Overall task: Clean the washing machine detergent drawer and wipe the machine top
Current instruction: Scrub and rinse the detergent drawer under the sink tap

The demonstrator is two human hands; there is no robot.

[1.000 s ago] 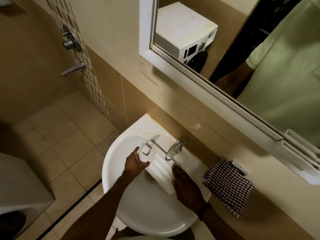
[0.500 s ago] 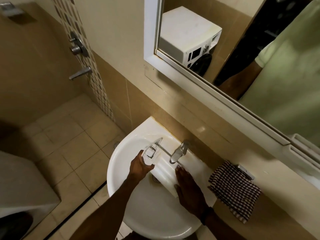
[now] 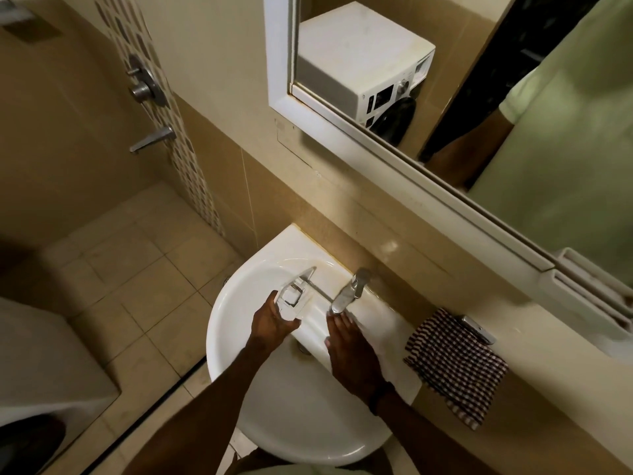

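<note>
drawer (image 3: pixel 312 330) lies in sink (image 3: pixel 222 320) under tap (image 3: pixel 349 293). your left grip (image 3: pixel 274 320) clamped on its front end; right grip (image 3: pixel 349 351) flat, unclenched, pressing its side. risk: wet plastic may slip, drawer drops, cracks against sink. hold firm.

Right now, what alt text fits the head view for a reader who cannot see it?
A person holds a white detergent drawer over a sink beneath the faucet, the left hand gripping one end and the right hand lying flat on it. A checked cloth hangs at the right; the mirror above reflects a washing machine.
</note>
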